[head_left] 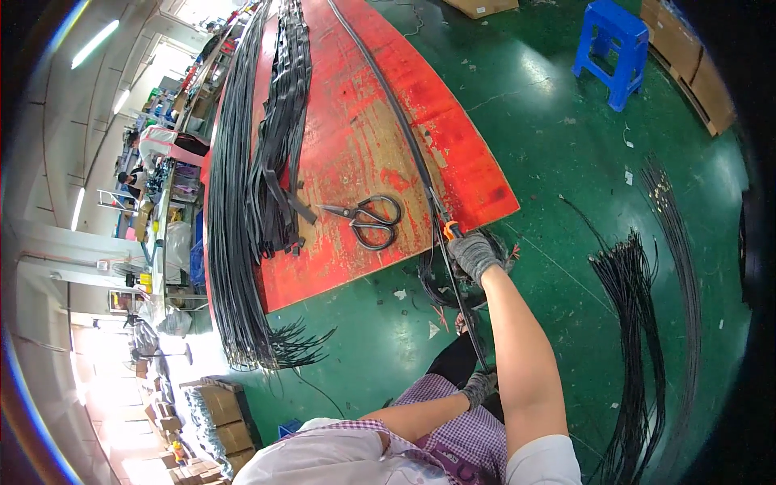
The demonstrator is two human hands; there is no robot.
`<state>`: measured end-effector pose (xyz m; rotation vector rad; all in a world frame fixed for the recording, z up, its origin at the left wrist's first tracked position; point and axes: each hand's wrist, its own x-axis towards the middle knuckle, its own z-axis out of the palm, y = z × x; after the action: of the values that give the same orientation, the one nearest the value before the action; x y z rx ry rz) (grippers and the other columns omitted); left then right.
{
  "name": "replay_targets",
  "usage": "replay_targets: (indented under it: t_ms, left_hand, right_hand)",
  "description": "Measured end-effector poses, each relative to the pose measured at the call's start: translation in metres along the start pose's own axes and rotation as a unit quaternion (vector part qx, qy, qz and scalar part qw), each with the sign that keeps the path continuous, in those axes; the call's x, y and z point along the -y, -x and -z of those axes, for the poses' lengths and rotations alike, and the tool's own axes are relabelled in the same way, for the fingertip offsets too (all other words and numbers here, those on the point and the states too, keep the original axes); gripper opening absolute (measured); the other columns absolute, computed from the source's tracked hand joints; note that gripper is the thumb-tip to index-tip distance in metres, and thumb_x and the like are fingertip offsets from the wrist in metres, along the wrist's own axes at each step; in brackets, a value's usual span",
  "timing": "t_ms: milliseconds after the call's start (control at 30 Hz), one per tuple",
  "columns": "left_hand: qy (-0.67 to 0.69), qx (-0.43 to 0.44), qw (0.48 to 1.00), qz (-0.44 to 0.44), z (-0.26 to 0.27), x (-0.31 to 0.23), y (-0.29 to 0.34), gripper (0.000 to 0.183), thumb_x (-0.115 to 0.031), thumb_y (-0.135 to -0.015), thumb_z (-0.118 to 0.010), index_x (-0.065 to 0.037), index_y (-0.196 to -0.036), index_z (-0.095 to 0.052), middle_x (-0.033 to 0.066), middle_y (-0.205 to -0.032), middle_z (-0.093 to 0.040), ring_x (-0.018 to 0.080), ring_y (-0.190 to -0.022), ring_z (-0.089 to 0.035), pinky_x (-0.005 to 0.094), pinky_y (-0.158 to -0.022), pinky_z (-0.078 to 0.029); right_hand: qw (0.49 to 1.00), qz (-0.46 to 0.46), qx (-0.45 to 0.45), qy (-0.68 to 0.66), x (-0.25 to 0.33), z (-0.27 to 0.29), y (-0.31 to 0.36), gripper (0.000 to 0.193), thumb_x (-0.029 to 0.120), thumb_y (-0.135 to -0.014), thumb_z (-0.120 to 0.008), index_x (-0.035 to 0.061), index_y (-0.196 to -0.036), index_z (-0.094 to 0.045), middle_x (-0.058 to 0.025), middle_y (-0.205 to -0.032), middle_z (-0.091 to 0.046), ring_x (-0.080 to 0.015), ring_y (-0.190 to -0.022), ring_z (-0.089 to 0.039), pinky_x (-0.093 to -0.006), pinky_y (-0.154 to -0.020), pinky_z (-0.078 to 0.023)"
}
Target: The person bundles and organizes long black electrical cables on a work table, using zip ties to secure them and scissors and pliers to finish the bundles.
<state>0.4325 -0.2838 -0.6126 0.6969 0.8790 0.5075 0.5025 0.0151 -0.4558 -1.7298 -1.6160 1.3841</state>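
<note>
Close to the checkered apron (467, 427), the left grip (480, 388) is closed around a black cable (462, 301); farther up it, the right grip (475, 255) clutches an orange-handled tool (451, 230). Left of the right grip, black-handled scissors (353, 216) lie on the red counter (347, 145), black strips (288, 97) beyond.

Before you is the desk (347, 129), with a cable bundle (230, 202) along its left side, strips (287, 97) just right of that, scissors (356, 215) near your edge and a long cable (391, 95) down the right. Right of you, more cables (629, 287) lie on the floor (582, 323).
</note>
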Motion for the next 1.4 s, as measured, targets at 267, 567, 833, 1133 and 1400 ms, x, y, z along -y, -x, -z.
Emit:
replay_targets:
  t_ms: [267,567,833,1133,1400]
  left_hand:
    - [0.784,0.049,0.607,0.122,0.044,0.041,-0.001,0.031,-0.01,-0.083,-0.034,-0.006,-0.113,-0.041,0.0081,-0.117,-0.041,0.0186,-0.107,-0.038,0.0288,-0.091,-0.032]
    - [0.363,-0.051,0.917,0.154,0.018,-0.049,0.004,0.028,-0.008,-0.084,-0.03,-0.006,-0.108,-0.044,0.0095,-0.106,-0.047,0.0193,-0.093,-0.045,0.033,-0.072,-0.042]
    - [0.505,-0.159,0.814,0.241,0.015,-0.01,0.013,0.032,-0.01,-0.086,-0.028,-0.006,-0.116,-0.037,0.0053,-0.113,-0.043,0.0197,-0.104,-0.039,0.0378,-0.072,-0.042]
    - [0.146,-0.149,0.943,0.259,0.003,-0.034,0.02,0.028,-0.015,-0.086,-0.031,-0.006,-0.109,-0.045,0.009,-0.11,-0.047,0.0182,-0.098,-0.045,0.0298,-0.079,-0.04]
    - [0.176,-0.23,0.907,0.306,0.016,-0.055,-0.012,0.031,-0.01,-0.084,-0.033,-0.007,-0.113,-0.041,0.0077,-0.112,-0.045,0.0171,-0.102,-0.043,0.0288,-0.073,-0.043]
  right_hand:
    - [0.999,0.003,0.014,-0.038,0.05,-0.004,0.003,0.025,0.02,-0.073,-0.041,0.0036,-0.062,-0.056,-0.0146,-0.054,-0.055,-0.023,-0.054,-0.057,-0.0345,-0.052,-0.045]
    - [0.994,0.083,-0.007,0.065,-0.004,-0.015,-0.012,0.021,0.018,-0.071,-0.042,0.0046,-0.065,-0.057,-0.0142,-0.06,-0.057,-0.0258,-0.06,-0.058,-0.0372,-0.054,-0.045]
    - [0.99,0.111,-0.031,0.081,0.016,-0.017,-0.013,0.026,0.018,-0.075,-0.035,0.0029,-0.068,-0.056,-0.0191,-0.066,-0.056,-0.0306,-0.064,-0.056,-0.04,-0.058,-0.043]
    - [0.984,0.151,-0.065,0.065,-0.016,-0.023,-0.02,0.018,0.015,-0.07,-0.043,0.006,-0.064,-0.057,-0.0143,-0.063,-0.057,-0.0265,-0.061,-0.058,-0.0385,-0.053,-0.044]
    - [0.983,-0.094,0.011,-0.157,0.003,-0.026,-0.026,0.022,0.021,-0.07,-0.042,0.0054,-0.064,-0.056,-0.0151,-0.061,-0.056,-0.0251,-0.058,-0.057,-0.0379,-0.052,-0.044]
